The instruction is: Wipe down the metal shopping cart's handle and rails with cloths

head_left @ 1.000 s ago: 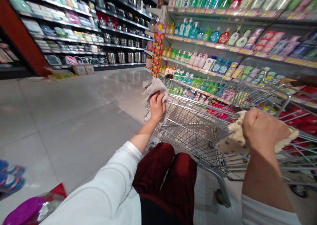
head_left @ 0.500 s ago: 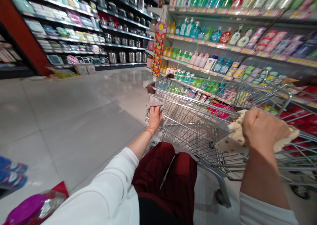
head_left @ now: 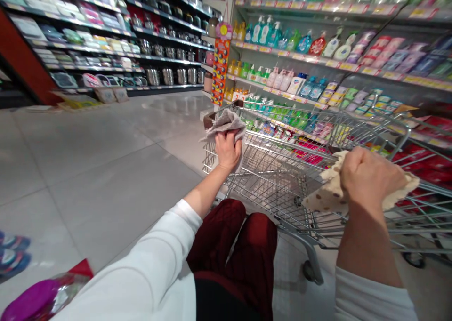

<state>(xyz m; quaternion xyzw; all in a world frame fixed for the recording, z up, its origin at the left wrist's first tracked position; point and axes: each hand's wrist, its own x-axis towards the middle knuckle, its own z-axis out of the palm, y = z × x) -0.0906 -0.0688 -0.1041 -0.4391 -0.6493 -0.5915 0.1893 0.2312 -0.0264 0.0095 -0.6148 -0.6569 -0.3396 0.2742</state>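
A metal shopping cart [head_left: 275,189] stands across in front of my knees. My left hand [head_left: 228,150] is closed on a grey cloth [head_left: 228,122] at the cart's left end, by the brown corner piece [head_left: 209,122] on its top rim. The cloth covers part of that rim. On the right, my right hand [head_left: 369,177] is wrapped round the cart's top bar with a cream spotted cloth [head_left: 323,199] bunched under the fingers. Its fingertips are hidden from me behind the fist.
Shelves of soap bottles [head_left: 307,45] rise behind the cart. Pots [head_left: 169,76] line the far rack. A container with a purple lid [head_left: 31,298] sits at lower left. Nearby, someone's blue shoes [head_left: 14,255] are on the tiled floor [head_left: 106,156].
My left hand has moved up with the grey cloth, from the cart's side onto its top rim. The right hand keeps its place on the bar. The whole view has shifted slightly.
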